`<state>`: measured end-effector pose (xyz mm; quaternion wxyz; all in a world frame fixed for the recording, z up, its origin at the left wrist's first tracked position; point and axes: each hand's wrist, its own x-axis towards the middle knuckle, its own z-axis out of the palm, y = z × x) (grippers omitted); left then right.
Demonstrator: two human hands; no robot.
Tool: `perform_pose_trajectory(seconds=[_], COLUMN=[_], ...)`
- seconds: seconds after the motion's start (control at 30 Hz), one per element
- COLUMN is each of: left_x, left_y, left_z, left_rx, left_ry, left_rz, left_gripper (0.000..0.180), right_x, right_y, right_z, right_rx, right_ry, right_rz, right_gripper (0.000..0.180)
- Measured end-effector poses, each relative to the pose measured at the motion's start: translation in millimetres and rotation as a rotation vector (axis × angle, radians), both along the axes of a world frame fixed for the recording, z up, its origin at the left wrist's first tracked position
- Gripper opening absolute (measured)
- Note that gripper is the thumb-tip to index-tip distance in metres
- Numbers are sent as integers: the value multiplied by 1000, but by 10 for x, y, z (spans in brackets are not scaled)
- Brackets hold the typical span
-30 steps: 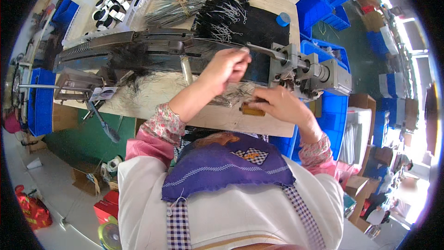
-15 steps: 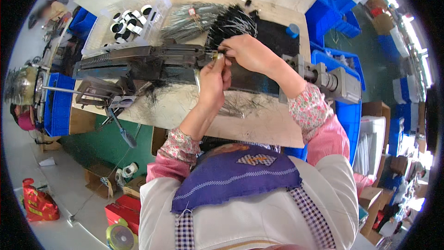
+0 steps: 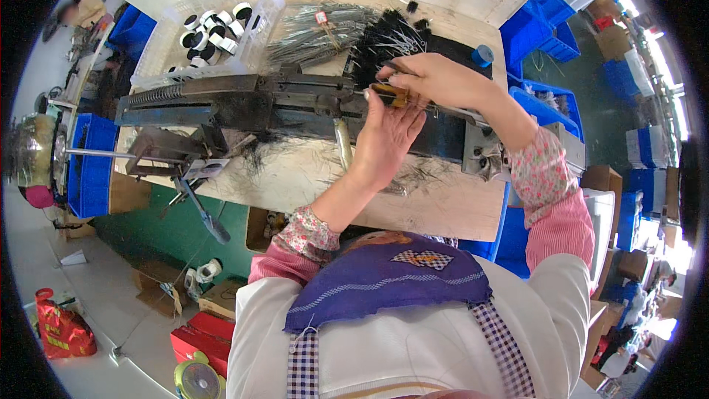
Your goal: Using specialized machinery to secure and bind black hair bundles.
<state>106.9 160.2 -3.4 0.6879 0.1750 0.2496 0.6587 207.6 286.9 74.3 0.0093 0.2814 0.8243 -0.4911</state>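
Amber tool: the small amber tool (image 3: 391, 94) is above the machine (image 3: 244, 100), toward its far edge and right of its middle; its shape is partly hidden by the hands.
Long axis: roughly along the machine's length, the right end dipping a little toward the machine's near side, as far as it shows.
Nearer hand: the right hand (image 3: 436, 77), arching over the tool from the machine's right end; the tool lies just under its fingers.
Right fingers: curled and apparently gripping the amber tool, though the contact is partly covered.
Left hand: the left hand (image 3: 390, 137) reaches in over the machine's near side, palm up, fingers extended and not closed on anything seen; its thumb tip is just beside the tool's left end, touching or not cannot be told.
Lever: a pale lever (image 3: 343, 140) hangs off the machine's near side, left of the left hand.
Brushes: black brushes (image 3: 384, 41) lie in a heap just beyond the machine.
Wires: bundled wires (image 3: 314, 37), also beyond the machine, left of the brushes.
Crate: a clear crate (image 3: 255, 26) of white-and-black rolls (image 3: 214, 33), beyond the machine's left half.
Table: pale table (image 3: 458, 199), loose bristles (image 3: 251, 159) scattered along the machine's near side.
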Motion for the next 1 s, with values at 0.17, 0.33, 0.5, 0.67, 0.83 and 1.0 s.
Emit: perform_pose_trajectory(seconds=[0.17,0.33,0.5,0.67,0.83,1.0], left_x=[-269,-263,-319,-317,-301,-332], left_y=[-30,-80,-231,-192,-215,-208], left_z=[155,138,157,142,217,102], left_rx=[-140,-99,-90,-66,-63,36], left_ry=[-488,-502,-364,-361,-264,-279], left_rz=[9,15,91,137,111,59], left_gripper=[86,78,69,67,65,67], right_x=[182,-60,40,-31,61,-71], right_y=[-107,-696,-316,-353,-342,-625], right_z=[112,-87,-93,-93,-125,-95], right_rx=[1207,930,542,811,896,1058], right_ry=[-110,247,254,249,272,411], right_rz=[163,3,-206,-110,-96,-16], right_gripper=[32,38,14,15,15,14])
